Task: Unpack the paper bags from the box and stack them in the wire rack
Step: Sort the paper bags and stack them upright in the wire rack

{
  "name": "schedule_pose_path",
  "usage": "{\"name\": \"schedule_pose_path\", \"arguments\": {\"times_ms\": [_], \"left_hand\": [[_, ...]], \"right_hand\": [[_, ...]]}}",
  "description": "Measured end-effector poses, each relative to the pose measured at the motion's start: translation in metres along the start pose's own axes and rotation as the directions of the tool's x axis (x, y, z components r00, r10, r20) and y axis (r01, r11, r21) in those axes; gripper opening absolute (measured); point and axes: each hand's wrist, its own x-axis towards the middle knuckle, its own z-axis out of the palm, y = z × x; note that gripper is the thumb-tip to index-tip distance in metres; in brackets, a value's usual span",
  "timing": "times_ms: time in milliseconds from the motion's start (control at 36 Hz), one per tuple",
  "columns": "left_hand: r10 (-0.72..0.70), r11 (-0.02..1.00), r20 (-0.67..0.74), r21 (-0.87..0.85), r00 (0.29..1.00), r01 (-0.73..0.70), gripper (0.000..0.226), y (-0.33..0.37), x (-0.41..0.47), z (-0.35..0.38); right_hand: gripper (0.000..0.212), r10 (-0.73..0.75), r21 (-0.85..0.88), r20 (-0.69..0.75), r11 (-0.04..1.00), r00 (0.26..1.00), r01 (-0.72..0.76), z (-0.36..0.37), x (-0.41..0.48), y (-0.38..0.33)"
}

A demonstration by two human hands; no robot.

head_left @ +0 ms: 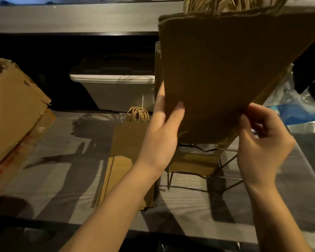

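Brown paper is filling the top right of your view: you are holding a bundle of bags (225,70) standing up, with its string handles (225,4) pointing up. Your left hand (162,128) is gripping the low left edge of the bundle, with the thumb lying on the front and the fingers tucked behind. Your right hand (262,139) is pinching the low right corner with curled fingers.

The bottom of the bundle is hanging right over the wire rack (224,177), just at its top wires; you cannot tell if it is touching them. More brown bags are standing in the rack behind the bundle.

Left of the rack, a flat pile of bags (124,157) is lying on the table (62,179), partly under your left arm. The box (13,110) is sitting at the far left edge. A grey bin (116,91) is sitting behind the table, and some blue plastic (298,113) is lying at the right.
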Motion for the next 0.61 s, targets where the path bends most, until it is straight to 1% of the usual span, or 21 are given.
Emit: {"name": "schedule_pose_path", "arguments": {"times_ms": [56,139,194,278,333,444,500,556,611], "left_hand": [[-0.055,0.998,0.020,0.042,0.998,0.054,0.053,-0.008,-0.002,0.001],[-0.120,0.986,0.001,0.113,0.993,0.119,0.053,-0.021,-0.006,0.004],[-0.172,0.976,-0.027,0.134,0.985,0.174,0.051,-0.030,-0.010,0.005],[-0.238,0.961,-0.032,0.136,0.971,0.240,0.051,-0.043,-0.014,0.006],[-0.271,0.953,-0.026,0.135,0.962,0.272,0.052,-0.045,-0.017,0.009],[-0.261,0.950,-0.045,0.165,0.964,0.265,0.046,-0.045,-0.018,0.008],[-0.254,0.950,-0.062,0.171,0.965,0.261,0.048,-0.043,-0.017,0.006],[-0.249,0.951,-0.068,0.173,0.966,0.257,0.048,-0.041,-0.015,0.006],[-0.245,0.950,-0.067,0.182,0.967,0.254,0.050,-0.037,-0.015,0.007]], "right_hand": [[0.025,-0.008,-0.030,0.017,1.000,1.000,0.008,-0.002,-0.006,0.007],[0.032,-0.063,-0.062,0.026,0.996,0.998,0.064,-0.003,-0.015,0.015],[0.034,-0.103,-0.046,0.034,0.993,0.994,0.105,-0.003,-0.020,0.019],[0.050,-0.098,-0.022,0.043,0.995,0.994,0.099,0.000,-0.027,0.023],[0.060,-0.069,-0.023,0.039,0.997,0.997,0.070,0.001,-0.032,0.025],[0.067,-0.014,-0.061,0.010,0.998,1.000,0.014,0.001,-0.036,0.027],[0.070,0.072,-0.036,0.028,0.997,0.997,-0.071,0.001,-0.035,0.028],[0.070,0.183,0.065,0.105,0.980,0.978,-0.190,0.002,-0.033,0.027],[0.068,0.230,0.178,0.227,0.945,0.946,-0.273,0.004,-0.032,0.024]]}}
